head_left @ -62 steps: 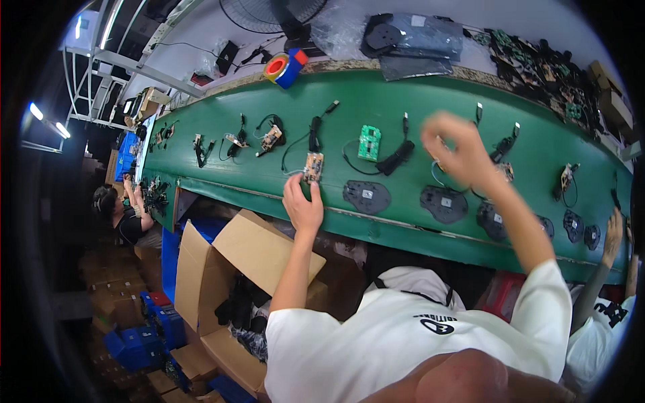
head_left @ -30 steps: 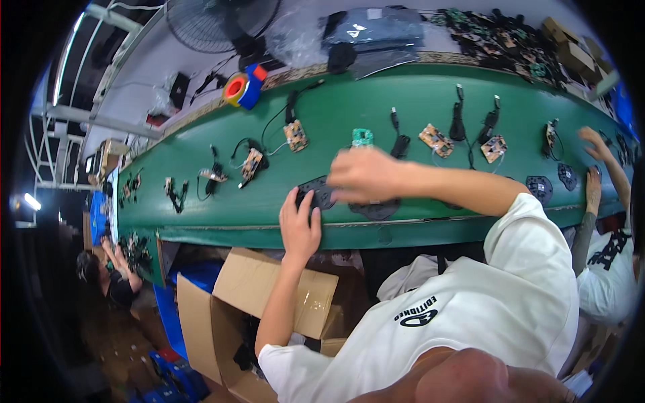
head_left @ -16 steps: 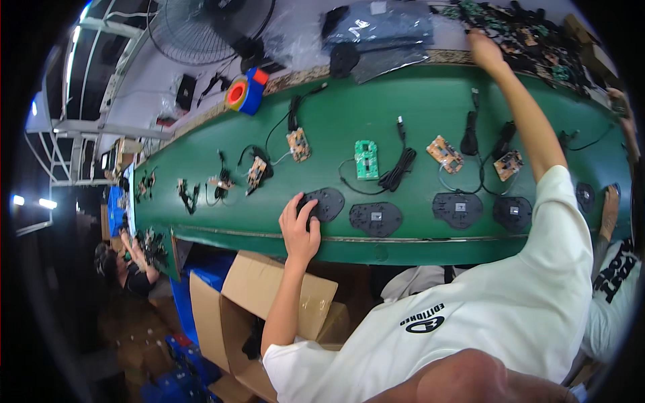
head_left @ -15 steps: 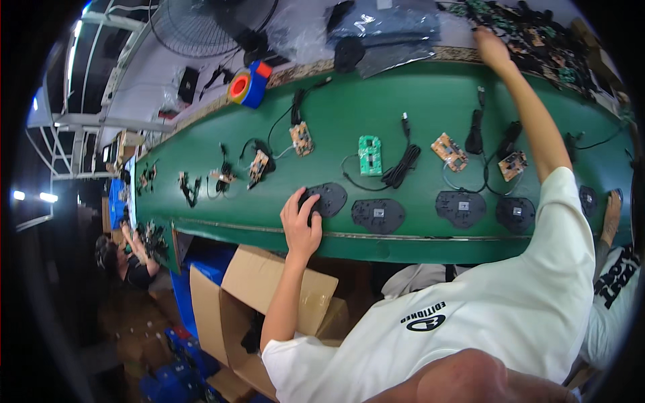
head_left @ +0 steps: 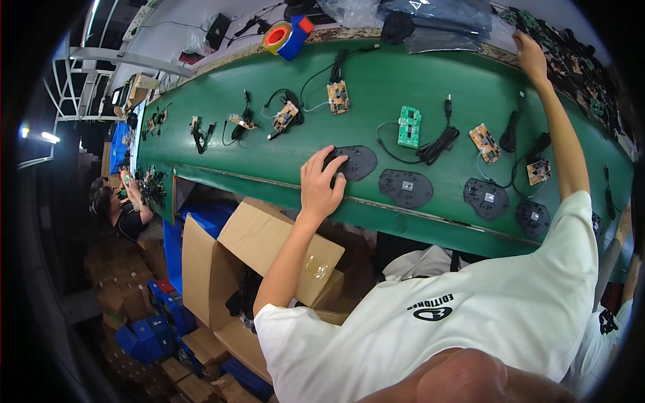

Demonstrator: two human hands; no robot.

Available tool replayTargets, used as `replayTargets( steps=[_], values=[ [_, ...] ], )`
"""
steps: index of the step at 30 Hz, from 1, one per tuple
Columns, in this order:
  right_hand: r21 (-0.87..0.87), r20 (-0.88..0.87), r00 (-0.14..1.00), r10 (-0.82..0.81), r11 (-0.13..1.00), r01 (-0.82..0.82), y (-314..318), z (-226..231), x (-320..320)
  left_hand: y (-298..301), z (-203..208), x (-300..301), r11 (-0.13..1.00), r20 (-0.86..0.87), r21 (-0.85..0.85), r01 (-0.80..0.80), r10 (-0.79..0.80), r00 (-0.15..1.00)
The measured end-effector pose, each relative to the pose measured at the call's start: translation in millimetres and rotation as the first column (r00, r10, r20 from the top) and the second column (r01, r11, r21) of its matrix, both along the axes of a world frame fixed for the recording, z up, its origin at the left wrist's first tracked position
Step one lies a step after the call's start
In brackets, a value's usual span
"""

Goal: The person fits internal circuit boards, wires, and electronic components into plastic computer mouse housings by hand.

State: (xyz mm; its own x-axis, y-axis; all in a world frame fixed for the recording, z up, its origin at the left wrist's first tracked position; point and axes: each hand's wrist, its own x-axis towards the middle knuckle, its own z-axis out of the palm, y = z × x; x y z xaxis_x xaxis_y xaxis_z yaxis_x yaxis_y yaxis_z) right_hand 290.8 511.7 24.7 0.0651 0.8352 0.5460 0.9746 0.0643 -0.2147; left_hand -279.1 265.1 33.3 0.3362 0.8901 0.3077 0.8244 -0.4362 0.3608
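Note:
My left hand (head_left: 324,185) is closed over the left end of a black plastic mouse base (head_left: 357,163), which lies on the green belt. At the far right, my right hand (head_left: 532,59) reaches over the belt to the edge of a heap of circuit boards and cables (head_left: 576,74). Its fingers look drawn together; what they hold, if anything, cannot be made out. More mouse bases (head_left: 406,189), (head_left: 486,199) lie in a row to the right. Beyond them rest a green circuit board (head_left: 409,127) with a black cable and a tan circuit board (head_left: 485,143).
More cabled tan boards (head_left: 338,98) lie along the belt to the left. A tape roll in a blue dispenser (head_left: 287,39) stands on the far ledge beside plastic bags (head_left: 447,27). An open cardboard box (head_left: 201,269) stands below the near edge. Another person (head_left: 124,213) sits far left.
The view has swung, so the belt and its parts appear shifted right and upward. My left hand stays on the same mouse base; my right hand stays by the heap.

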Motion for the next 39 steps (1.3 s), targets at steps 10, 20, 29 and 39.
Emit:
replayTargets(
  steps=[10,20,29,39],
  values=[
    [-0.117,-0.558,0.620,0.552,0.687,-0.717,-181.4,59.3,-238.1,-0.1,1.2,-6.5,1.000,0.016,0.009,0.029,-0.029,0.999],
    [-0.343,-0.338,0.666,0.665,0.572,-0.746,-240.8,45.3,-211.6,3.8,0.6,-14.1,0.998,0.022,0.026,0.059,-0.060,0.998],
    [-0.382,-0.174,0.891,0.419,0.805,-0.453,-264.6,36.2,-232.3,3.5,-5.9,-10.4,0.999,0.044,0.020,0.045,-0.046,0.998],
    [-0.354,-0.058,0.898,0.436,0.832,-0.427,-266.7,42.6,-228.4,6.7,-4.3,-10.8,0.997,0.107,0.037,0.064,-0.068,0.992]
  ],
)
